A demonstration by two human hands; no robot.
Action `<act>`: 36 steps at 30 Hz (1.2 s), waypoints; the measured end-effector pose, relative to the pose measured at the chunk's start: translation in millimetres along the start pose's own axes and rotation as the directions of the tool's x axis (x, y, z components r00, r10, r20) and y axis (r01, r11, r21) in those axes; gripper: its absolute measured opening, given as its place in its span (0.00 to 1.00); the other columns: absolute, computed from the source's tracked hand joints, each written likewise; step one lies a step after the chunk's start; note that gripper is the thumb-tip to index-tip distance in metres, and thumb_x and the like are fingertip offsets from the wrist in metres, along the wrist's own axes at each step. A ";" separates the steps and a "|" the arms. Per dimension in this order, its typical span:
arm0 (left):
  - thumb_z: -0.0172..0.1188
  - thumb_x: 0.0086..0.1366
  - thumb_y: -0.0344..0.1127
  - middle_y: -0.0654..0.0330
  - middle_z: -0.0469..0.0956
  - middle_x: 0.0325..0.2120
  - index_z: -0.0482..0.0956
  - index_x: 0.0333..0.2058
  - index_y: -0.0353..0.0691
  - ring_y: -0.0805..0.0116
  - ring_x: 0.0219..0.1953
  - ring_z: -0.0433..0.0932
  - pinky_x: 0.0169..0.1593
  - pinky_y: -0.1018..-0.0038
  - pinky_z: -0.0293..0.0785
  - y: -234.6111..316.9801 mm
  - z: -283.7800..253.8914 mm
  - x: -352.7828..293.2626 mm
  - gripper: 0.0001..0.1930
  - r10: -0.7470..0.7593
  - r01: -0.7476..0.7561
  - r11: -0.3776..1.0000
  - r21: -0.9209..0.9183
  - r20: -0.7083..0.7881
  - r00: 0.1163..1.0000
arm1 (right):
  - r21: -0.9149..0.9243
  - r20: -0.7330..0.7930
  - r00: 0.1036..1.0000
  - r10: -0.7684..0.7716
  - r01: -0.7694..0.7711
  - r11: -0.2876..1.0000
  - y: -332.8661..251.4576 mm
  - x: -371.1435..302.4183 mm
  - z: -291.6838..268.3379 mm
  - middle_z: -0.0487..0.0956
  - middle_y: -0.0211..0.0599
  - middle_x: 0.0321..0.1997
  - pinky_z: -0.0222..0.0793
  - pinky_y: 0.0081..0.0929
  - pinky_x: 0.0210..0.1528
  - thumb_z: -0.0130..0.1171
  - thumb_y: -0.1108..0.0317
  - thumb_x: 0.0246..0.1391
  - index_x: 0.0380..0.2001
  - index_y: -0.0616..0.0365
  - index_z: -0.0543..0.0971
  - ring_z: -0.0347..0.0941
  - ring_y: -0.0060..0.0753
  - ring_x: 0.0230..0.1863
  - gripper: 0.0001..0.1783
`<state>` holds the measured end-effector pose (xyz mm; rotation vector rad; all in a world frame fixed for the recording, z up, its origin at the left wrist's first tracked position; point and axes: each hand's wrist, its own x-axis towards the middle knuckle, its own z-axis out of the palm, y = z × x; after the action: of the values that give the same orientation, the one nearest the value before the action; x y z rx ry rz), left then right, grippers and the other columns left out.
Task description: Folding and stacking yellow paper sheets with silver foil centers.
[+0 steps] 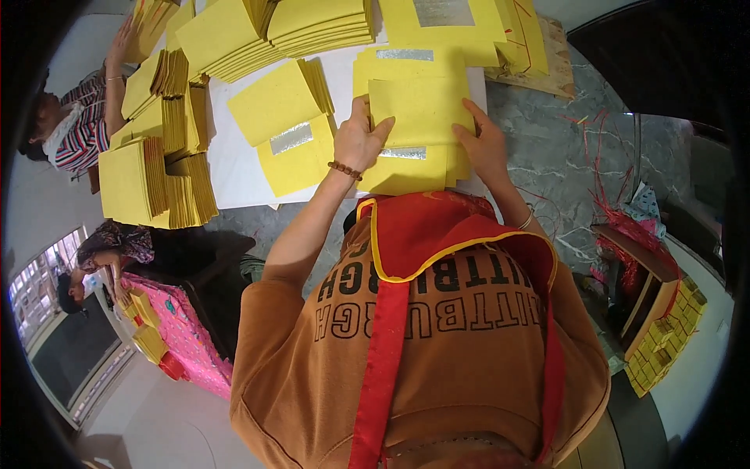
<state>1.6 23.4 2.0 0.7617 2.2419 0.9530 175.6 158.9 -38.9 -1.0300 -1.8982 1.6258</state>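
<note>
At the near edge of the white desk (230, 176), both hands hold a yellow sheet (418, 109) by its opposite sides, level over a pile (379, 178) of yellow paper. The left hand (363, 139) is partly closed on the left edge, its thumb lying on top and pointing inward, its other fingers bent at the edge; a beaded bracelet (345, 170) circles that wrist. The right hand (484, 141) grips the right edge, thumb and forefinger parted along it; how firmly it presses, I cannot tell. Silver strips (405, 55) show on the pile beyond the sheet and on its near side. Just left of the left hand lie folded papers (301, 160) with a silver patch (291, 138). Yellow stacks (160, 148) stand farther left, and more bundles (320, 27) line the far side. At the far left, a co-worker in a striped top (86, 113) reaches toward yellow paper
</note>
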 end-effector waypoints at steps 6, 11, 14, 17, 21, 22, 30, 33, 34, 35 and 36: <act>0.60 0.52 0.40 0.50 0.69 0.45 0.65 0.50 0.41 0.54 0.48 0.66 0.47 0.58 0.61 24.1 -8.9 -9.7 0.27 0.531 -0.391 0.752 0.530 -0.136 0.837 | -0.113 0.020 1.000 0.008 -0.006 0.994 -12.2 -1.8 -0.8 0.75 0.46 0.44 0.66 0.21 0.44 0.57 0.72 0.46 0.52 0.64 0.67 0.72 0.27 0.41 0.27; 0.56 0.56 0.40 0.56 0.63 0.54 0.64 0.54 0.46 0.54 0.58 0.58 0.56 0.60 0.57 22.2 20.8 -1.4 0.25 0.769 -0.731 0.485 0.479 0.165 0.618 | -0.152 0.001 1.000 0.002 -0.002 0.988 -19.4 -2.4 -0.8 0.76 0.52 0.42 0.67 0.25 0.43 0.57 0.69 0.44 0.51 0.64 0.68 0.74 0.33 0.40 0.27; 0.53 0.58 0.49 0.57 0.60 0.56 0.62 0.55 0.47 0.56 0.59 0.55 0.58 0.60 0.54 10.9 33.5 -8.9 0.28 0.724 -0.759 0.427 0.491 0.318 0.613 | -0.153 0.008 1.000 0.015 -0.013 0.988 -18.5 -0.3 -0.4 0.75 0.53 0.43 0.67 0.26 0.43 0.57 0.68 0.44 0.51 0.64 0.68 0.74 0.35 0.41 0.27; 0.48 0.57 0.57 0.57 0.57 0.58 0.59 0.58 0.47 0.58 0.61 0.52 0.62 0.60 0.47 5.5 37.7 -7.5 0.33 0.686 -0.742 0.384 0.550 0.368 0.628 | -0.217 -0.009 1.000 -0.029 0.026 0.976 -16.7 -1.1 2.1 0.76 0.53 0.42 0.68 0.27 0.42 0.57 0.68 0.44 0.50 0.63 0.69 0.75 0.37 0.39 0.27; 0.47 0.56 0.60 0.57 0.54 0.60 0.57 0.59 0.47 0.59 0.62 0.49 0.62 0.58 0.43 6.2 41.4 -8.5 0.36 0.643 -0.720 0.411 0.559 0.382 0.663 | -0.286 -0.027 0.995 -0.099 0.088 0.954 -13.3 -7.1 4.4 0.70 0.50 0.48 0.63 0.31 0.49 0.60 0.66 0.42 0.51 0.62 0.68 0.68 0.43 0.49 0.29; 0.47 0.56 0.60 0.57 0.54 0.60 0.57 0.59 0.47 0.59 0.62 0.49 0.62 0.58 0.43 6.1 41.9 -8.0 0.36 0.640 -0.715 0.414 0.563 0.379 0.669 | -0.442 -0.024 0.981 -0.192 0.162 0.882 -13.6 -11.1 5.7 0.67 0.50 0.51 0.60 0.33 0.52 0.62 0.65 0.41 0.52 0.62 0.66 0.64 0.45 0.52 0.32; 0.43 0.61 0.55 0.54 0.50 0.61 0.54 0.59 0.42 0.57 0.64 0.45 0.63 0.57 0.37 5.4 37.8 -3.1 0.33 0.615 -0.750 0.416 0.514 0.449 0.648 | 0.112 -0.165 0.986 -0.021 0.040 0.993 4.9 -21.8 28.9 0.61 0.52 0.54 0.57 0.34 0.56 0.69 0.66 0.35 0.59 0.63 0.45 0.59 0.42 0.55 0.53; 0.42 0.62 0.53 0.52 0.49 0.61 0.52 0.59 0.38 0.57 0.64 0.43 0.63 0.58 0.36 2.4 35.2 0.4 0.33 0.598 -0.754 0.458 0.471 0.464 0.654 | 0.210 -0.140 0.990 0.031 -0.001 0.978 5.7 -22.7 28.3 0.61 0.51 0.54 0.57 0.32 0.56 0.68 0.67 0.36 0.59 0.63 0.45 0.60 0.40 0.55 0.52; 0.42 0.62 0.53 0.52 0.49 0.61 0.52 0.59 0.38 0.57 0.64 0.43 0.63 0.58 0.36 0.9 35.0 1.4 0.33 0.598 -0.754 0.457 0.472 0.464 0.653 | 0.271 -0.146 0.987 0.062 -0.021 0.962 5.3 -23.0 29.3 0.62 0.51 0.54 0.57 0.32 0.55 0.68 0.68 0.37 0.59 0.63 0.46 0.60 0.39 0.54 0.51; 0.42 0.62 0.53 0.51 0.49 0.61 0.52 0.59 0.36 0.57 0.64 0.43 0.63 0.58 0.36 -1.1 35.4 2.0 0.33 0.619 -0.754 0.504 0.422 0.432 0.656 | 0.272 -0.147 0.987 0.061 -0.019 0.962 5.4 -23.3 29.1 0.62 0.51 0.54 0.57 0.32 0.55 0.68 0.68 0.37 0.59 0.63 0.46 0.60 0.39 0.54 0.51; 0.41 0.62 0.53 0.51 0.49 0.61 0.51 0.59 0.35 0.57 0.64 0.44 0.63 0.59 0.36 -1.2 35.6 1.8 0.33 0.638 -0.752 0.546 0.368 0.399 0.659 | 0.288 -0.146 0.987 0.071 -0.027 0.957 6.0 -23.8 28.0 0.62 0.50 0.54 0.57 0.31 0.55 0.66 0.69 0.38 0.58 0.63 0.47 0.60 0.37 0.54 0.48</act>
<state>24.7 39.5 -20.0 2.0326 1.9804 0.5142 171.5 122.9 -47.5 -1.0531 -1.4960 1.7309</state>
